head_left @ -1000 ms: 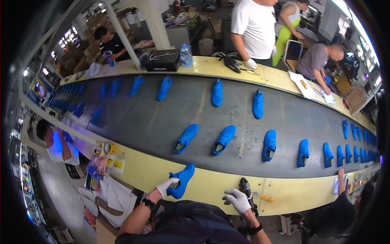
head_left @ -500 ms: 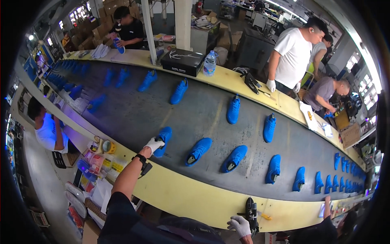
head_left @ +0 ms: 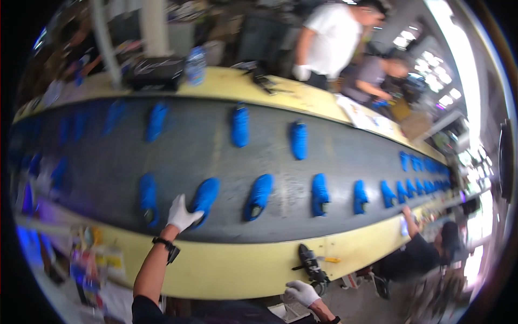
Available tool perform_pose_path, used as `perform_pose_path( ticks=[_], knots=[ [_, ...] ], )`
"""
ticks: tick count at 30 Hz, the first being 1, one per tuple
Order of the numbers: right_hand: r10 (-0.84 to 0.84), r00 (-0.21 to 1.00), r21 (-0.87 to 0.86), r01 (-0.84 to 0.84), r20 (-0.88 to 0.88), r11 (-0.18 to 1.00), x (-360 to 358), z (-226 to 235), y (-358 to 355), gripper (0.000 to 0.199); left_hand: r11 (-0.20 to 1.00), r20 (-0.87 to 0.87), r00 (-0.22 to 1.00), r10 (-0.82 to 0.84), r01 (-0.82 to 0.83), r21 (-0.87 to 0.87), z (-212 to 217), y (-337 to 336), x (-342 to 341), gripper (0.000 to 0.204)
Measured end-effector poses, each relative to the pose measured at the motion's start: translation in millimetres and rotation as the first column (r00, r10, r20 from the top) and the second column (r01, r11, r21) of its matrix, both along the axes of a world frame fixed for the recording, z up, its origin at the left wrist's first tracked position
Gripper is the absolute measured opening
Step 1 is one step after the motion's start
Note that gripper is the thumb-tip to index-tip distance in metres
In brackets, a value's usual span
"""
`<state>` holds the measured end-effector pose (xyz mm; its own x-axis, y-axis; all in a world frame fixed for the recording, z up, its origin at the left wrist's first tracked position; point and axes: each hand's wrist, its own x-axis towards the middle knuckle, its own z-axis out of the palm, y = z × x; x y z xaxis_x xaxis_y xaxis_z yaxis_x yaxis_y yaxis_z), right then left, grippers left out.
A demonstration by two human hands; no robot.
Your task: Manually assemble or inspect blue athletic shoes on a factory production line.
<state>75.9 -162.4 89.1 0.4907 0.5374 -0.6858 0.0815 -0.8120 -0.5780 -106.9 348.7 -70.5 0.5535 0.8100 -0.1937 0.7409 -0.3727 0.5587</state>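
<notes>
My left hand [head_left: 183, 215], in a white glove, is over the near row of blue shoes on the dark conveyor belt [head_left: 237, 162]. Its fingers are spread, with the thumb side at the heel of a blue sneaker [head_left: 207, 197]; I cannot tell if they touch. Left of this hand lies another blue sneaker [head_left: 147, 195]. My right hand [head_left: 303, 293], also gloved, hovers by the front ledge with loosely curved fingers and nothing seen in them. Just beyond it is a black shoe-shaped object [head_left: 310, 259], beside a yellow-handled tool [head_left: 330, 260].
More blue sneakers [head_left: 320, 194] line the belt in two rows. Pale yellow ledges [head_left: 216, 270] border it. Across stand a black box [head_left: 156, 73], a water bottle [head_left: 196, 67] and a person in white [head_left: 329, 40]. A co-worker's arm [head_left: 411, 222] reaches in at right.
My view has swung right and blurred. My left hand has let go of one blue sneaker and shifted right to the neighbouring one. My right hand stays near the ledge.
</notes>
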Motion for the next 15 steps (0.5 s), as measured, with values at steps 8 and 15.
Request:
perform_pose_path(
  ticks=[8, 15],
  knots=[
    [-0.198, 0.963, -0.077, 0.215, 0.182, 0.974, -0.3, -15.2, -86.8, 0.041, 0.994, -0.243, 0.968, 0.059, -0.033, 0.107, -16.0, -97.9, 94.1, 0.114],
    [-0.27, 0.951, -0.013, 0.272, -0.153, 0.962, -31.1, 15.6, -90.1, 0.035, 0.644, 0.137, 0.826, 0.546, -0.309, -0.699, -53.2, -100.5, 67.9, 0.101]
  ],
)
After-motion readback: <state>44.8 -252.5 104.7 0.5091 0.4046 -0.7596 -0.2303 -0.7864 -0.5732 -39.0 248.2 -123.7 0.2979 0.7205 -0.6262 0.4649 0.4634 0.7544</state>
